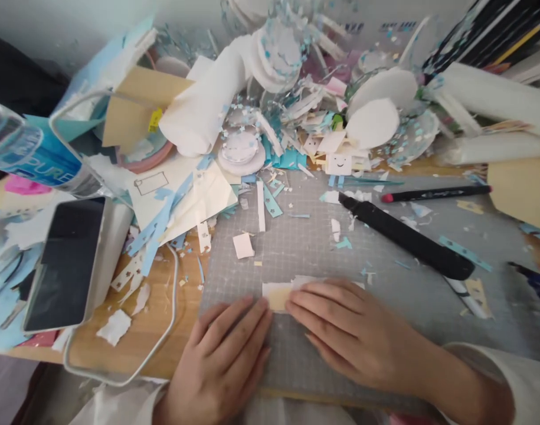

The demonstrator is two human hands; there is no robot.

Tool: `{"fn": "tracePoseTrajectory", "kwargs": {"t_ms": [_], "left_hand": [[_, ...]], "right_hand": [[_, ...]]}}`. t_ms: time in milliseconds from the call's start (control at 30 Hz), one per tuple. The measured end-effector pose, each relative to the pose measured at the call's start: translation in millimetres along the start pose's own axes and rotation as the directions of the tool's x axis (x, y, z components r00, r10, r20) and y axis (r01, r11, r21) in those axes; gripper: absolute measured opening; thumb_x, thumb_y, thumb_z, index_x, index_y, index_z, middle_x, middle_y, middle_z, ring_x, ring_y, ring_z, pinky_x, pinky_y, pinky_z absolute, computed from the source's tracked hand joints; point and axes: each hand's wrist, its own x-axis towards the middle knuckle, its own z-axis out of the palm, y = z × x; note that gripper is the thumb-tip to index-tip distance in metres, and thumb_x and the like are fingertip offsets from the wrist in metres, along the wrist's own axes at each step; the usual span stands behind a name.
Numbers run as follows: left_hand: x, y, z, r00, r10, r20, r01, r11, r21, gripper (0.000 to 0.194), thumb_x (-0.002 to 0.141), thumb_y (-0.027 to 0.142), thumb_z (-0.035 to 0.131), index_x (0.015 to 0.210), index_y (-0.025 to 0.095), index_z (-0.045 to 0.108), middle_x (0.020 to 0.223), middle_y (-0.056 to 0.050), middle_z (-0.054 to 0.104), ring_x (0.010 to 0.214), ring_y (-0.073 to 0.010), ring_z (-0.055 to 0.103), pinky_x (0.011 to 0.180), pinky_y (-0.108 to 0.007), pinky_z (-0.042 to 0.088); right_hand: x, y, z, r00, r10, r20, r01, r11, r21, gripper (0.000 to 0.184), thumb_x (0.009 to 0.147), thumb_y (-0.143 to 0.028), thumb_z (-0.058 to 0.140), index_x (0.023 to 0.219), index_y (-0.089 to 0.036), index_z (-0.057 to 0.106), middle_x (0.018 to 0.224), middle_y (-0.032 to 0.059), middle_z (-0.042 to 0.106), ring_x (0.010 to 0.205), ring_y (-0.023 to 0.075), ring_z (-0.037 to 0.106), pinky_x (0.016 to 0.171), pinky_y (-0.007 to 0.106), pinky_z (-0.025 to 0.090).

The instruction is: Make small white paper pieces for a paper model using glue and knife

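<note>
A small strip of cream and white paper (278,297) lies on the grey gridded cutting mat (234,286), close to its front edge. My left hand (225,348) rests at the strip's left end, fingers stretched out and fingertips at its edge. Across the strip's right part lies my right hand (336,324), its fingers extended flat and hiding much of the paper. Torn white paper shows just beyond the right fingers. A small pinkish-white paper square (244,246) sits farther up the mat. To the right lies a black utility knife (406,236), its blade end toward the upper left.
A red-tipped black pen (438,193) lies behind the knife. On the left are a phone (66,260), a white cable (174,295) and a tilted water bottle (35,150). Paper scraps, white rolls (208,97) and a smiling paper figure (339,164) crowd the back.
</note>
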Motion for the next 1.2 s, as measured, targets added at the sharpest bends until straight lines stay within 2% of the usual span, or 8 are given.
{"fn": "tracePoseTrajectory", "kwargs": {"t_ms": [67,233,433,667,767,1000,1200], "left_hand": [[-0.1,-0.1,1.3,1.000,-0.009,-0.014,0.009,1.000,-0.006,0.027,0.092,0.012,0.052,0.115,0.011,0.067,0.115,-0.006,0.074,0.112,-0.0201,0.060,0.101,-0.033,0.039],[3.2,-2.3,-4.2,0.999,0.018,0.050,-0.020,0.999,0.031,0.026,0.090,0.011,0.055,0.112,0.012,0.068,0.110,-0.005,0.075,0.108,-0.0194,0.062,0.096,-0.033,0.043],[-1.6,-4.5,-2.5,1.000,0.009,0.027,-0.008,1.000,-0.014,0.026,0.087,0.009,0.056,0.110,0.011,0.069,0.109,-0.004,0.076,0.106,-0.0204,0.062,0.096,-0.035,0.042],[-3.0,-5.9,-1.5,0.999,0.005,0.036,-0.006,1.000,0.017,0.028,0.086,0.011,0.056,0.110,0.014,0.070,0.105,-0.005,0.077,0.103,-0.0210,0.064,0.093,-0.035,0.045],[-3.2,-5.8,-0.5,1.000,-0.004,0.017,0.004,1.000,0.001,0.028,0.087,0.011,0.053,0.110,0.014,0.070,0.108,-0.005,0.076,0.105,-0.0223,0.063,0.093,-0.037,0.044],[-3.4,-5.1,-3.0,0.998,0.030,0.052,-0.029,0.999,-0.018,0.028,0.086,0.008,0.056,0.110,0.011,0.069,0.111,-0.005,0.075,0.108,-0.0230,0.059,0.097,-0.038,0.040],[3.2,-1.4,-1.7,0.991,0.055,0.125,-0.058,0.998,0.021,0.033,0.093,0.019,0.051,0.121,0.013,0.066,0.122,-0.003,0.071,0.116,-0.0202,0.057,0.107,-0.034,0.032]], "right_hand": [[2.1,0.1,2.0,1.000,0.008,0.024,-0.008,1.000,-0.012,0.033,0.096,-0.015,0.041,0.120,-0.009,0.064,0.118,0.0087,0.068,0.109,0.0219,0.057,0.088,0.038,0.051],[2.5,-0.7,5.1,0.997,0.029,0.066,-0.028,0.999,-0.020,0.036,0.097,-0.016,0.039,0.124,-0.009,0.062,0.118,0.0087,0.067,0.106,0.0227,0.058,0.084,0.040,0.051],[1.6,-2.8,4.0,0.997,0.041,0.071,-0.040,0.999,-0.020,0.036,0.098,-0.017,0.039,0.124,-0.009,0.062,0.124,0.0074,0.065,0.110,0.0232,0.056,0.088,0.040,0.047],[3.6,-1.3,1.7,0.995,0.046,0.090,-0.047,0.999,0.003,0.036,0.096,-0.016,0.041,0.123,-0.011,0.064,0.124,0.0080,0.066,0.109,0.0235,0.058,0.085,0.040,0.051],[5.7,-1.6,1.2,0.996,0.049,0.078,-0.050,0.999,0.005,0.035,0.095,-0.015,0.043,0.122,-0.010,0.065,0.122,0.0085,0.067,0.107,0.0239,0.060,0.083,0.041,0.052],[5.6,-3.9,-0.2,0.995,0.062,0.072,-0.064,0.998,0.018,0.036,0.096,-0.015,0.040,0.121,-0.007,0.064,0.122,0.0086,0.067,0.106,0.0251,0.058,0.085,0.041,0.050],[7.2,-4.7,0.0,0.993,0.107,0.052,-0.110,0.992,0.059,0.035,0.095,-0.015,0.042,0.122,-0.007,0.063,0.123,0.0086,0.066,0.110,0.0243,0.057,0.090,0.040,0.048]]}}
